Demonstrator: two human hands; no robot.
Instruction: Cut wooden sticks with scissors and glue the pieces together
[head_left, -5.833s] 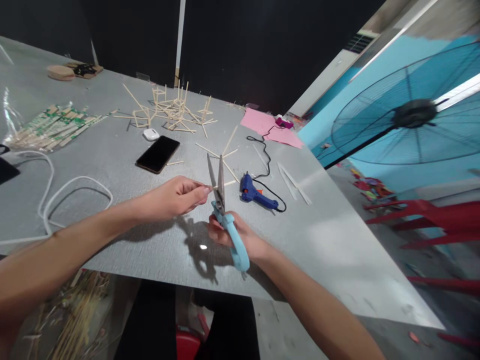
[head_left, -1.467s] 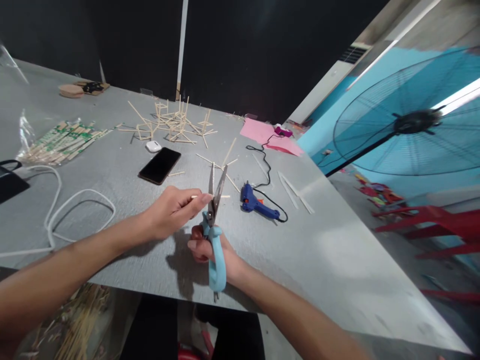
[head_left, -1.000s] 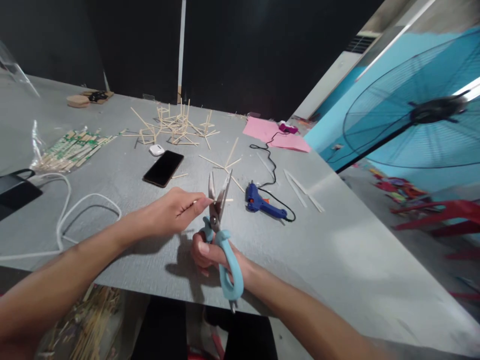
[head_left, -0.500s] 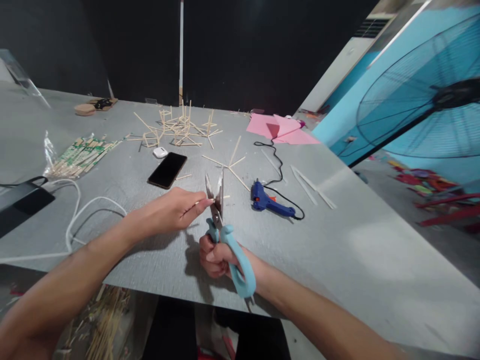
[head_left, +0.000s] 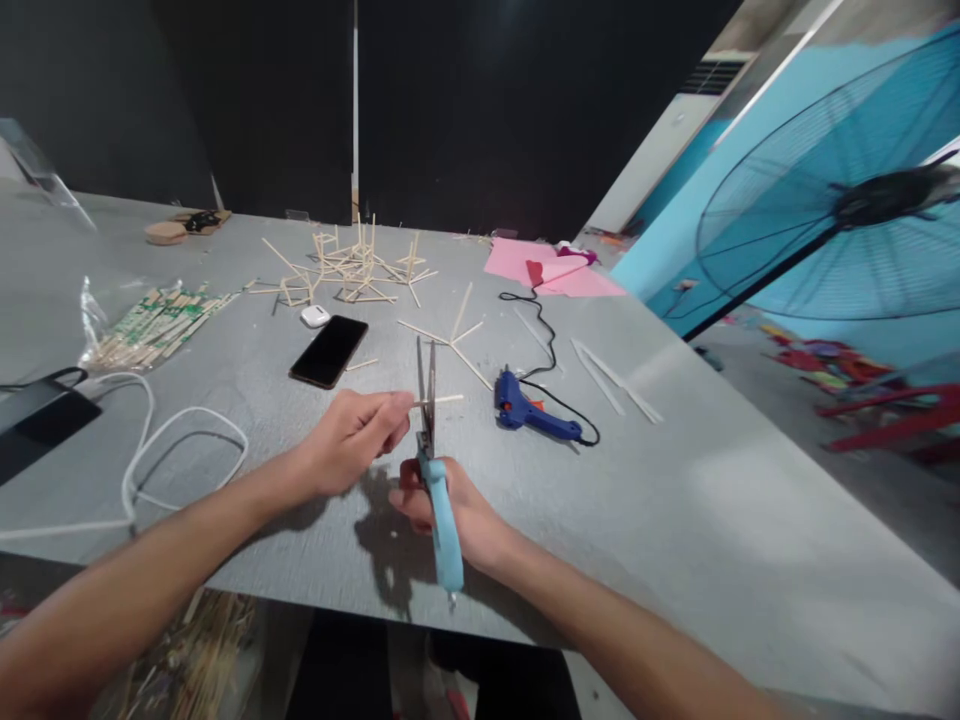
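Observation:
A thin wooden stick point(head_left: 448, 399) is pinched in my left hand point(head_left: 360, 437), its free end pointing right across the scissor blades. My right hand point(head_left: 444, 503) grips light-blue-handled scissors point(head_left: 445, 540), blades pointing away from me and slightly apart around the stick. Beyond the blades lies a joined stick piece with several arms point(head_left: 453, 342). A blue glue gun point(head_left: 536, 412) rests on its side to the right of the scissors. One short stick point(head_left: 363, 364) lies by the phone.
A black phone point(head_left: 330, 351) and white earbud case point(head_left: 315, 316) lie left of centre. Behind them stand stick frames point(head_left: 352, 268). Packed sticks point(head_left: 161, 325) and a white cable point(head_left: 146, 440) are at left. Glue sticks point(head_left: 615, 378) and pink paper point(head_left: 551, 268) lie right; a fan point(head_left: 870, 205) stands beyond.
The scissor handles have turned more edge-on and the blades have come closer together. More of the stick now sticks out to the right of the blades. The view has shifted slightly.

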